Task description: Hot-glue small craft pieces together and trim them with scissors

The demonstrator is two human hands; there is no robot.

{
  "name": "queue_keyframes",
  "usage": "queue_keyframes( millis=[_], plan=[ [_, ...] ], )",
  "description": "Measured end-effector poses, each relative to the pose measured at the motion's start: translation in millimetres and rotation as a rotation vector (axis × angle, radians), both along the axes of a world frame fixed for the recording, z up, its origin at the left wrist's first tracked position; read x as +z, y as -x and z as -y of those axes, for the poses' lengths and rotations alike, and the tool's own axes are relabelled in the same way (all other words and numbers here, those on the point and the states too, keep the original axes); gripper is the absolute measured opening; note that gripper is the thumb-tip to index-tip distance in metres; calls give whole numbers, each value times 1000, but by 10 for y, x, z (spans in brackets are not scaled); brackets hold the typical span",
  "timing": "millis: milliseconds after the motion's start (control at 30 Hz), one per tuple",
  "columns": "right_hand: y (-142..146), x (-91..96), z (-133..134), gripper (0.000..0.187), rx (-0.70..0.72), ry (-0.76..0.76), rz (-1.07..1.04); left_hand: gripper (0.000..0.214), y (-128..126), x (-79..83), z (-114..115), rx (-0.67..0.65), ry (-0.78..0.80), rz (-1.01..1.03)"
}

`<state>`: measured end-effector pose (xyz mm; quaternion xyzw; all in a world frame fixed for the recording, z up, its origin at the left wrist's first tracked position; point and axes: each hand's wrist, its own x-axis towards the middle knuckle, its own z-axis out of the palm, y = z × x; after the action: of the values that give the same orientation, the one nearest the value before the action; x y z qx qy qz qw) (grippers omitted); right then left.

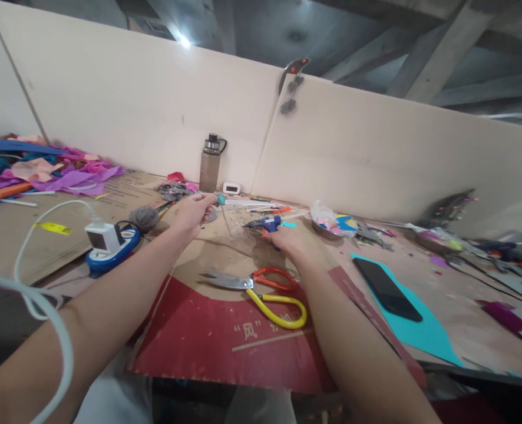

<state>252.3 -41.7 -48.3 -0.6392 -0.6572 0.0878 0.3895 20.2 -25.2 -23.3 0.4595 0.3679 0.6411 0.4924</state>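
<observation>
My left hand (195, 212) is closed, its fingertips pinching a small teal star-like piece (221, 199). A thin dark line hangs just below that piece; I cannot make out whether it is attached. Lower and to the right, my right hand (283, 237) is wrapped round a blue glue gun (271, 223) with an orange trigger. The gun's dark nozzle points left, apart from the teal piece. Between my forearms, scissors (248, 284) with one red and one yellow handle lie partly spread on a red and brown cardboard sheet (190, 347).
At the back stand a bottle (210, 165) and a small white clock (231, 188). Left are grey yarn (144, 218), a charger on a blue power strip (113, 250) and colored scraps (75, 176). Right, a black phone (387, 288) lies on teal sheet (438, 338), near a bowl (327, 228).
</observation>
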Motion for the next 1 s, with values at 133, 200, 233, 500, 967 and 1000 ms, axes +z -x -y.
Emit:
queue_keyframes(
  millis=[133, 200, 233, 500, 967, 1000],
  plan=[
    [65, 20, 34, 15, -205, -102, 64, 18, -47, 0, 43, -7, -88, -84],
    [215, 57, 63, 17, -68, -182, -49, 17, -87, 2, 84, 38, -143, -205],
    [317, 71, 77, 18, 50, -194, -169, 16, -112, 6, 111, 72, -178, -286],
    [830, -11, 126, 45, 585, 89, -957, 10, -261, 67, 299, 248, -370, -675],
    [620, 147, 222, 12, 232, -355, -246, 11, -260, -58, 185, 23, -207, -453],
    [616, 140, 212, 14, 229, -357, -244, 11, -260, -56, 189, 22, -202, -454]
  ],
)
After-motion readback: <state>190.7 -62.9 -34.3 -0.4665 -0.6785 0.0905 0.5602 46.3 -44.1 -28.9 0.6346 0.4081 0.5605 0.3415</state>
